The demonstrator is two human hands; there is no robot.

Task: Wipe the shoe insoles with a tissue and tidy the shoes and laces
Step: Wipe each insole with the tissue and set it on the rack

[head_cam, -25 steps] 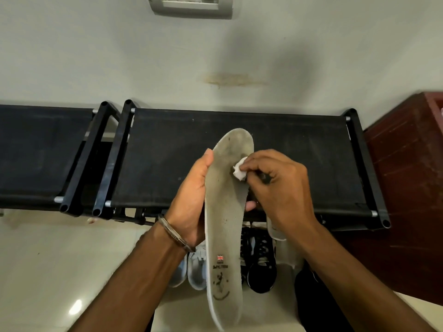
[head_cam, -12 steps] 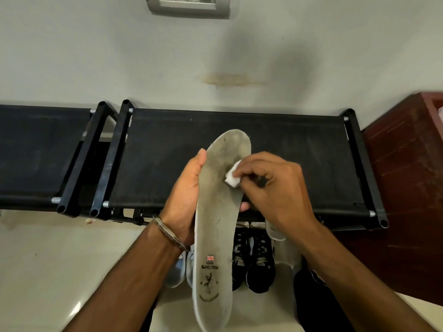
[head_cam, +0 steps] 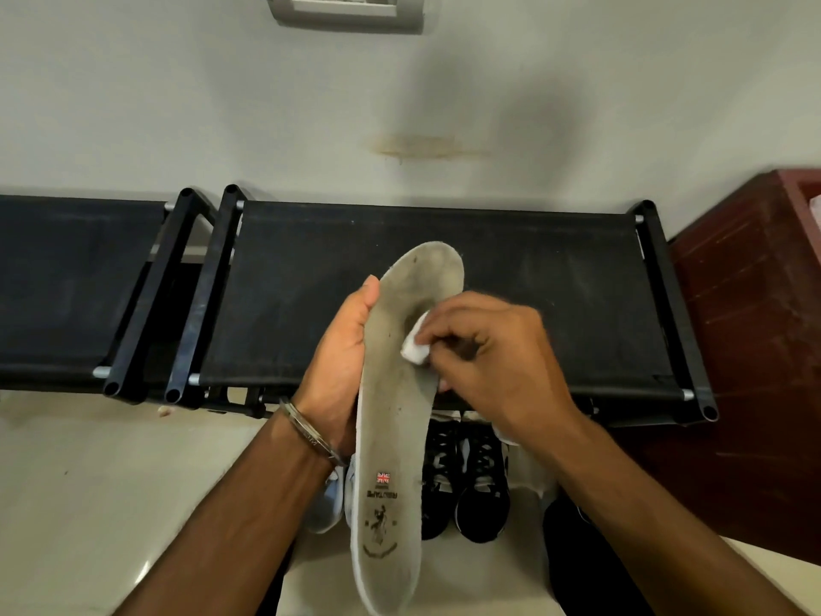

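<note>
The black fabric shoe rack (head_cam: 511,277) stands against the wall, with a pair of black shoes (head_cam: 466,486) on the floor at its front edge and a pale shoe (head_cam: 326,504) just beside them on the left; in front of all this the insole (head_cam: 395,420) is held up in the air, toe end away from the person, its printed heel end nearest the camera. The left hand (head_cam: 340,353) grips it along its left edge at about mid-length, thumb on the upper face and, as far as the view allows, fingers curled behind; the right hand (head_cam: 493,357) pinches a small wad of tissue (head_cam: 415,346) between thumb and fingers (head_cam: 437,333) and presses it onto the insole's upper face below the forefoot.

The insole looks thin, light and bendy, a soft foam sheet that would bow away under a hard rub; so it is best held at the waist as now, with support directly behind the spot being wiped, not by either floppy end. Its grimy, matt surface should give friction rather than slip; the tissue is the fragile part, likely to shred if dragged hard, so short firm strokes seem wisest.
</note>
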